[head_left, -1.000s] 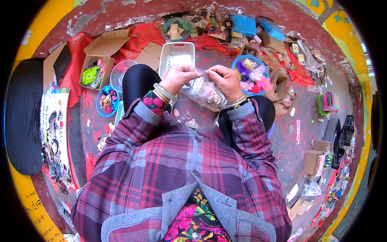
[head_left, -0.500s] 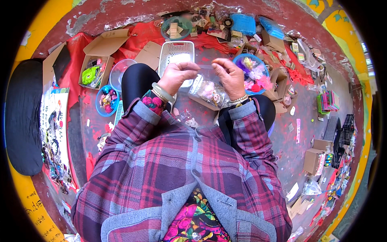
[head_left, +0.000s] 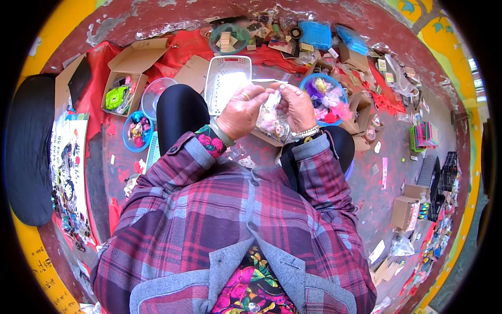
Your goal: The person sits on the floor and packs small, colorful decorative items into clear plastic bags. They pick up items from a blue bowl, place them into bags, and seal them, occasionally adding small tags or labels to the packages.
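In front of my knees, my left hand (head_left: 242,114) and my right hand (head_left: 298,109) are close together, thumbs and fingers pinched. Between the fingertips shows a whitish, see-through piece of plastic (head_left: 276,97), which looks like thin film; its full shape is hidden by the fingers. Just below it, an open cardboard box (head_left: 267,138) holds a clear bag of pink and white trinkets (head_left: 272,123). A white perforated basket (head_left: 208,99) stands beyond my left hand. A blue basin of fluffy colourful ornaments (head_left: 346,97) sits to the right of my right hand.
On the left are a cardboard box with a bright green item (head_left: 116,98), a clear basin (head_left: 151,99) and a blue basin of shiny balls (head_left: 127,137). At the far side stand a teal basin (head_left: 213,42) and blue packs (head_left: 315,34). Small boxes (head_left: 405,212) stand at right.
My hands have come closer together, and the left has moved right and a little nearer to me. The plastic now shows whitish between the fingertips.
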Available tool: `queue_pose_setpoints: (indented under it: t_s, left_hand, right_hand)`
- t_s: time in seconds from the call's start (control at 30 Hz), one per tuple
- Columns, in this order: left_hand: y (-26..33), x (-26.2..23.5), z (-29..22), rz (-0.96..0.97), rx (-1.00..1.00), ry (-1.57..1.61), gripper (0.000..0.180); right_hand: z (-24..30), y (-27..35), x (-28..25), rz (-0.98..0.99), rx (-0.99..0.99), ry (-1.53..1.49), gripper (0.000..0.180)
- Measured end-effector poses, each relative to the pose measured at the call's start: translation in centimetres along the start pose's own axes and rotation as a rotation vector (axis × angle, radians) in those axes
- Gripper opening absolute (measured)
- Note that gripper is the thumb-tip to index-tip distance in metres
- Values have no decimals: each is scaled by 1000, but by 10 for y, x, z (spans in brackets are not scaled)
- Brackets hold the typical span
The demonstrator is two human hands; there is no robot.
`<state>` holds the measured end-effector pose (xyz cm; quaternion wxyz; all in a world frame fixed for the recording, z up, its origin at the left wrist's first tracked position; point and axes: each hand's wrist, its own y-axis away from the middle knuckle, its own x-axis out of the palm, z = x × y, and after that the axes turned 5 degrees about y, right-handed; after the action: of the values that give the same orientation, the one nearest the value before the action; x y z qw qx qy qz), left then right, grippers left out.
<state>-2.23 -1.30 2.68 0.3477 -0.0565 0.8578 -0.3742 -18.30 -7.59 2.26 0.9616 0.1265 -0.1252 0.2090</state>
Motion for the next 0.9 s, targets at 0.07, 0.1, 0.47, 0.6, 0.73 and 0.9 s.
queue_pose_setpoints:
  t_s: [0.07, 0.1, 0.47, 0.6, 0.73, 0.9]
  left_hand:
    - [-1, 0, -8, 56, -33, 59, 28]
    - [0, 0, -9, 84, -54, 75, 30]
    - [-1, -14, 34, 222, -454, 444, 45]
    - [2, -18, 42, 419, -621, 679, 20]
    - [-1, -21, 34, 481, -865, 854, 13]
    - [4, -15, 37, 473, -877, 864, 10]
  right_hand:
    - [8, 2, 1, -86, -81, 184, 25]
    - [8, 2, -1, -101, -165, 302, 24]
    - [18, 8, -13, 301, -524, 1198, 15]
    - [14, 6, -17, 294, -460, 1122, 16]
    - [10, 4, -20, 250, -426, 1100, 15]
    - [2, 0, -22, 258, -358, 1077, 16]
